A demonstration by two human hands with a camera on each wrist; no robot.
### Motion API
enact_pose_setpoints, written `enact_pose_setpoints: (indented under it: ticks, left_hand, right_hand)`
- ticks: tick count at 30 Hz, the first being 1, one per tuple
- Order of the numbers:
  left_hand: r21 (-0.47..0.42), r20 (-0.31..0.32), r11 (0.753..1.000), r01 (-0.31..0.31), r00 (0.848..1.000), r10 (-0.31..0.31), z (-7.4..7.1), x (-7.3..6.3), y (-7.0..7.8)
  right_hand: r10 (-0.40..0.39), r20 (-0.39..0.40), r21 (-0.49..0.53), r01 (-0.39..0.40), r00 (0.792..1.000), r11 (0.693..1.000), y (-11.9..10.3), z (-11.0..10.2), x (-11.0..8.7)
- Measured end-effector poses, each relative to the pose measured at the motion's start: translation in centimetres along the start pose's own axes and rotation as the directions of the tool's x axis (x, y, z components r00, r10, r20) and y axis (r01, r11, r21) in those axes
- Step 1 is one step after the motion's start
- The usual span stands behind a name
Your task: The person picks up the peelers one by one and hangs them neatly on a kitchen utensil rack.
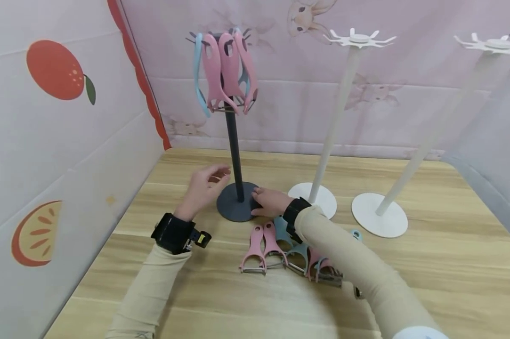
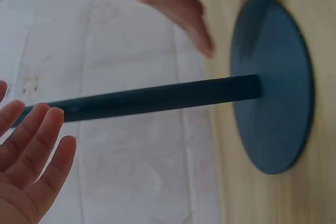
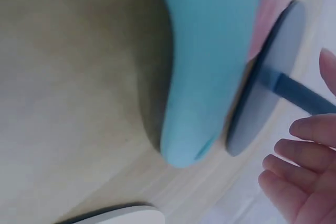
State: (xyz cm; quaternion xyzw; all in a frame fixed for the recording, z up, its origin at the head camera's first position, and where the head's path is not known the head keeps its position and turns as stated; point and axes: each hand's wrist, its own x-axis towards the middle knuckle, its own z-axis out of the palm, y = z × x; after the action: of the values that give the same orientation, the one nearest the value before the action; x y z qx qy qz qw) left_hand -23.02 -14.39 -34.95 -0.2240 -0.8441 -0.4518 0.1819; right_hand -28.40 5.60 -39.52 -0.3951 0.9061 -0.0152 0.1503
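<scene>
My left hand (image 1: 205,188) is just left of the dark stand's pole (image 1: 234,150), fingers loosely bent and nothing in them. The left wrist view shows this hand (image 2: 34,166) spread beside the pole. At the right edge of the round dark base (image 1: 228,207) is my right hand (image 1: 273,201); in the right wrist view its fingers (image 3: 302,153) look relaxed and hold nothing. Pink peelers (image 1: 213,70) and blue peelers (image 1: 198,66) hang from the hooks on top. Below the right hand, pink peelers (image 1: 256,242) and blue peelers (image 1: 298,253) lie on the table, partly under the right forearm.
Two white stands, a nearer one (image 1: 337,113) and one farther right (image 1: 433,122), rise from round white bases, with bare hooks on top. A wood-grain table (image 1: 204,282) lies beneath everything. Printed cloth walls (image 1: 280,117) enclose its back and sides.
</scene>
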Motion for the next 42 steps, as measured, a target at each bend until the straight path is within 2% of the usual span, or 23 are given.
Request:
enact_pose_setpoints:
  ticks: [4,8,10,13,16,18,22,25,30,32,34,35,38,42]
  left_hand:
    - [0.058,0.103,0.997,-0.052,0.994,0.045,1.2,0.3,-0.5]
    - [0.115,0.179,0.987,-0.111,0.980,0.089,2.5,0.6,-0.9]
    - [0.145,0.227,0.979,-0.145,0.968,0.110,3.1,0.8,-1.1]
    - [0.202,0.312,0.958,-0.206,0.940,0.137,4.1,1.2,-1.4]
    - [0.251,0.420,0.927,-0.277,0.895,0.154,5.3,1.6,-1.5]
    - [0.280,0.504,0.908,-0.311,0.853,0.137,6.0,1.9,-1.4]
    - [0.313,0.651,0.874,-0.371,0.754,0.087,7.2,2.3,-1.5]
    - [0.338,0.729,0.831,-0.442,0.681,0.066,8.1,3.0,-2.0]
    - [0.366,0.828,0.754,-0.545,0.560,0.002,10.0,4.1,-2.7]
    - [0.375,0.854,0.725,-0.578,0.520,-0.026,10.7,4.3,-2.8]
    - [0.379,0.867,0.697,-0.609,0.496,-0.037,11.2,4.4,-3.1]
    - [0.381,0.871,0.682,-0.625,0.489,-0.038,11.5,4.4,-3.2]
    - [0.379,0.876,0.662,-0.646,0.482,-0.032,12.0,4.6,-3.5]
    - [0.363,0.879,0.667,-0.650,0.476,-0.014,13.0,4.9,-3.6]
  right_hand:
    - [-0.028,-0.075,0.049,0.032,0.997,0.998,0.3,-0.4,-2.1]
    - [-0.045,-0.133,0.076,0.055,0.990,0.996,1.1,-0.3,-4.4]
    - [-0.036,-0.141,0.061,0.045,0.989,0.997,1.4,-0.2,-5.6]
    - [-0.024,-0.160,0.048,0.032,0.987,0.998,1.8,-0.2,-7.5]
    - [-0.032,-0.224,0.060,0.046,0.974,0.997,2.3,-0.1,-9.5]
    - [-0.018,-0.260,0.099,0.045,0.965,0.994,2.7,0.0,-11.0]
    - [0.032,-0.295,0.146,0.012,0.955,0.989,3.6,0.7,-14.1]
    - [0.078,-0.280,0.181,-0.027,0.957,0.983,4.3,1.3,-16.5]
    - [0.115,-0.299,0.169,-0.066,0.947,0.983,5.3,2.7,-19.9]
    - [0.121,-0.317,0.142,-0.080,0.941,0.987,5.7,3.5,-21.0]
    - [0.139,-0.318,0.122,-0.105,0.938,0.987,6.0,4.2,-21.9]
    - [0.158,-0.312,0.114,-0.128,0.937,0.985,6.1,4.5,-22.3]
    - [0.230,-0.302,0.108,-0.206,0.925,0.973,6.2,5.5,-23.2]
    - [0.307,-0.330,0.131,-0.278,0.893,0.951,6.0,6.7,-24.3]
